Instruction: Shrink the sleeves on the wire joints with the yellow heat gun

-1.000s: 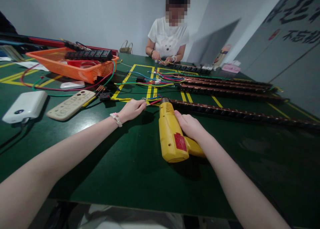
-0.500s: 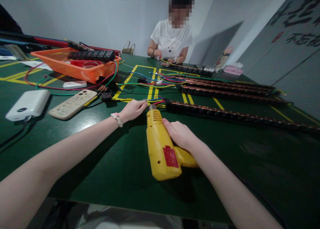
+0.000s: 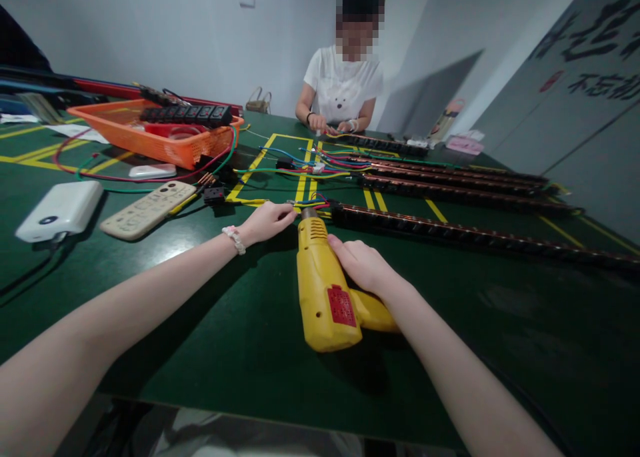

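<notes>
My right hand is closed round a yellow heat gun with a red vent panel. Its metal nozzle points away from me, close to the fingertips of my left hand. Those fingers are pinched together on thin wires, and the exact spot they hold is partly hidden. The wires run into the near end of a long black socket strip with copper bars along it. Left of my hand lies a small black switch-like part.
An orange basket holds black socket units. A phone and a white power bank lie at left. Further strips with coloured wires stretch across the green table. A co-worker sits opposite, hands on another strip.
The heat gun and my right hand have shifted slightly, the nozzle a little to the right. My left hand keeps its pinch. Opposite, the co-worker's hands have come lower and closer together.
</notes>
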`<state>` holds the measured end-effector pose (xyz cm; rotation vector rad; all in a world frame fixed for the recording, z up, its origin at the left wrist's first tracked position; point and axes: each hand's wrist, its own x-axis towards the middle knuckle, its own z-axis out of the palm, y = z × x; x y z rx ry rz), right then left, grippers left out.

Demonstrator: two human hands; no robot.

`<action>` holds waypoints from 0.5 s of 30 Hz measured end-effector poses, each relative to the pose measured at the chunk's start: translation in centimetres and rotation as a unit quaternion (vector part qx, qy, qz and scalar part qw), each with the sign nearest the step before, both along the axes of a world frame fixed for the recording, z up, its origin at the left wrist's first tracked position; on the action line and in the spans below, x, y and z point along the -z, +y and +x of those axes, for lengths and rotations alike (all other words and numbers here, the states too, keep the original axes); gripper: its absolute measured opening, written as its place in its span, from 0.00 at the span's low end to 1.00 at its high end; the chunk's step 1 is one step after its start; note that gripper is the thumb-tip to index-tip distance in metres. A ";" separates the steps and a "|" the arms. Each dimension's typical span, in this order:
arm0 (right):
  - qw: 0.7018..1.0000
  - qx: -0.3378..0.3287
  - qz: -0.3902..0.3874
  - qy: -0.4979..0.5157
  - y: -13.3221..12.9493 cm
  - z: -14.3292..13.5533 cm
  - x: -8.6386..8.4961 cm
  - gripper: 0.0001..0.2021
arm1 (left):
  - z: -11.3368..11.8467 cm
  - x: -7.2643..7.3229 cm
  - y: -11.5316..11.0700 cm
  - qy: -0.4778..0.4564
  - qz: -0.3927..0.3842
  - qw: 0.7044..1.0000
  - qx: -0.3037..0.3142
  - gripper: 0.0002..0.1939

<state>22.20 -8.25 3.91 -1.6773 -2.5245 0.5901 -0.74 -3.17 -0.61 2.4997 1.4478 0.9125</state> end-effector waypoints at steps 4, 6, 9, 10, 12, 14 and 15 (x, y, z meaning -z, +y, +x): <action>0.999 0.032 0.007 0.006 0.6 0.4 -0.1 0.40 | 0.0 0.1 0.0 0.006 -0.002 1.000 0.001 0.17; 0.999 0.050 0.011 0.003 1.0 0.7 -0.1 0.39 | 0.0 0.1 0.0 0.009 -0.004 1.000 0.000 0.18; 0.997 0.066 0.025 -0.003 1.5 1.2 -0.1 0.39 | 0.0 0.0 0.0 0.017 -0.009 1.000 -0.001 0.17; 0.997 0.071 0.033 -0.004 1.6 1.4 -0.1 0.39 | 0.0 0.0 0.0 0.020 -0.009 1.000 -0.001 0.17; 0.996 0.080 0.046 -0.006 1.8 1.7 -0.2 0.38 | 0.0 0.1 0.0 0.026 -0.005 1.000 0.001 0.17; 0.994 0.089 0.055 -0.004 1.8 1.9 -0.2 0.38 | 0.0 0.1 0.0 0.031 0.001 1.000 0.001 0.16; 0.994 0.091 0.058 -0.001 1.8 2.0 -0.2 0.38 | 0.0 0.1 0.0 0.035 0.004 0.999 0.000 0.16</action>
